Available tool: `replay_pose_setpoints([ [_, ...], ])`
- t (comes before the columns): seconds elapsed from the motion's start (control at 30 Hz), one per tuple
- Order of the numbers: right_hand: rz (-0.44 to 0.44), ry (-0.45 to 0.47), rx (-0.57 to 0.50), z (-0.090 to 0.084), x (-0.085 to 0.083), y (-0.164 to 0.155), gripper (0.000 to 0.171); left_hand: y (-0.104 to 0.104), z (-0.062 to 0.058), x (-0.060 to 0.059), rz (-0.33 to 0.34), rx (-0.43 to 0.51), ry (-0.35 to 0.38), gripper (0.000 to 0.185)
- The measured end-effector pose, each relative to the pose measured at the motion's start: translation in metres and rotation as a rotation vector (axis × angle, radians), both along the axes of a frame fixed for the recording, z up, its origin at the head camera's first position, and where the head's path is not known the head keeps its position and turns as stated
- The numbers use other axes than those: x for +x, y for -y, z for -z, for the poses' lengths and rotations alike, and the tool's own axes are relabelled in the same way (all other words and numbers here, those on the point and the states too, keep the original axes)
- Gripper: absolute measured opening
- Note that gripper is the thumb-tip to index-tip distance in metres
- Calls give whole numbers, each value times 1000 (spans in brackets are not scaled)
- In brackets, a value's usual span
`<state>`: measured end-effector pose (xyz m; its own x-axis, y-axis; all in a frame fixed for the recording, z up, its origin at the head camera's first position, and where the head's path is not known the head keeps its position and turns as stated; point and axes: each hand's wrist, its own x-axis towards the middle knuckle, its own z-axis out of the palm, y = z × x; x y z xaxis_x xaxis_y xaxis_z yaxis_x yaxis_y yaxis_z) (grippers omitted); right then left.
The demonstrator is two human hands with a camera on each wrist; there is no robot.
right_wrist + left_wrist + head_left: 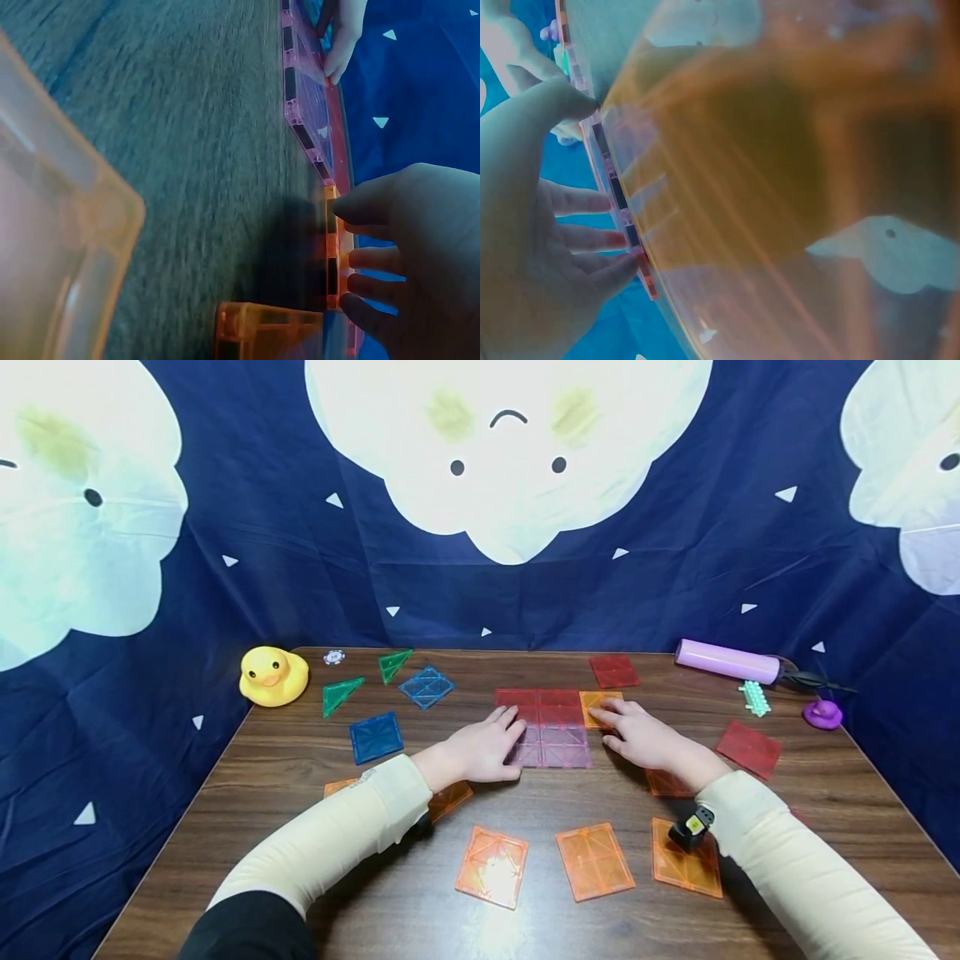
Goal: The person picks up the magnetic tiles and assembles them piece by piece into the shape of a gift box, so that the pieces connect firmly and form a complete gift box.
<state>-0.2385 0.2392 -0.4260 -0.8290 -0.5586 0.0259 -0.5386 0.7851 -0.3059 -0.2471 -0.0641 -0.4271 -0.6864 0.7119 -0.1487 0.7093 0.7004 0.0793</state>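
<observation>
Tiles on wooden table, cloud backdrop.

Your left hand covers part of the pink tile; your left sleeve hides most of an orange tile

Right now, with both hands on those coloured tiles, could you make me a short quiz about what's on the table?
1. True or false: the left hand rests on the joined block of red and purple tiles.
2. Which tile do the right hand fingers touch at the block's right edge? A. blue square B. orange square tile C. green triangle
3. Fill in: the yellow toy at the table's far left corner is a rubber ____.

Key: 1 true; 2 B; 3 duck.
</observation>
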Motion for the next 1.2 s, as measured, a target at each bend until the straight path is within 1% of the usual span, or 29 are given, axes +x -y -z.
replay_pose_setpoints([
  [0.17, 2, 14, -40, -14, 10, -7, 44, 3, -2, 1, 1, 5, 5, 74],
  [0.27, 17, -2, -62, -23, 24, -15, 40, 4, -3, 1, 1, 3, 8, 73],
  [0.33, 31, -15, -78, -26, 37, -23, 38, 3, -3, 0, 6, 3, 7, 72],
  [0.5, 66, -76, -127, -21, 72, -47, 34, -1, -2, -2, 27, -4, 5, 71],
  [0.6, 79, -115, -139, -16, 90, -58, 33, -3, -1, -3, 24, -3, 12, 70],
  [0.73, 94, -85, -125, -9, 107, -65, 35, -2, -1, -3, 9, -2, 23, 70],
  [0.8, 104, -42, -115, -6, 111, -66, 37, -1, -1, -3, 4, 6, 25, 69],
  [0.9, 118, -3, -99, 0, 112, -66, 40, 0, -1, -1, -1, 13, 29, 69],
  [1.03, 115, -4, -91, 5, 110, -63, 40, -1, -2, 0, -3, 17, 36, 71],
  [1.2, 91, -11, -88, 4, 106, -53, 42, -1, -3, 0, -8, 19, 46, 72],
])
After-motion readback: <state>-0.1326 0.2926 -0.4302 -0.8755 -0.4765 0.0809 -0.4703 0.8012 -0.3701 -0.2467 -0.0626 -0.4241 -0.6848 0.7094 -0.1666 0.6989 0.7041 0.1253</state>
